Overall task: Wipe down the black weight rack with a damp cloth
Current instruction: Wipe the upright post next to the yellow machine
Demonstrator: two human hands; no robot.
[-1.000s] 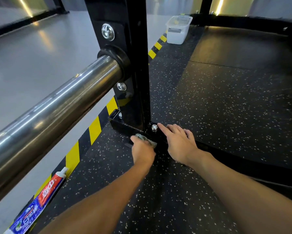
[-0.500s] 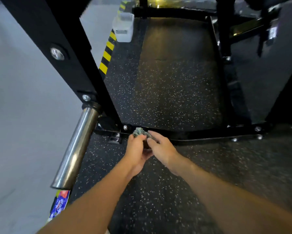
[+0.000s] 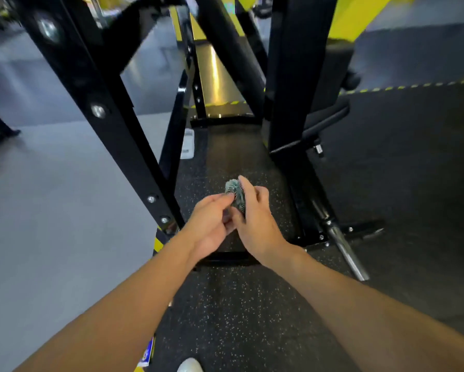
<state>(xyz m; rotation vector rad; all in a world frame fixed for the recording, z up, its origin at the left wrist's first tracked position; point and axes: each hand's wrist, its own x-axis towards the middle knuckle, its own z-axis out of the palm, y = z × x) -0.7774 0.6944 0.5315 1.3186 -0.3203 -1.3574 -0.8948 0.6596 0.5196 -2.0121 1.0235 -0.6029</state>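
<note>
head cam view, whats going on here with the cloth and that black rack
A person holds a small bunched cloth in both hands: the right hand grips it and the left hand pinches its edge. It is in the air above the speckled floor mat, between the uprights of the black weight rack, touching no part of it. A steel peg sticks out low on the right.

Crumpled checked cloth, raised, between black weight rack uprights
</note>
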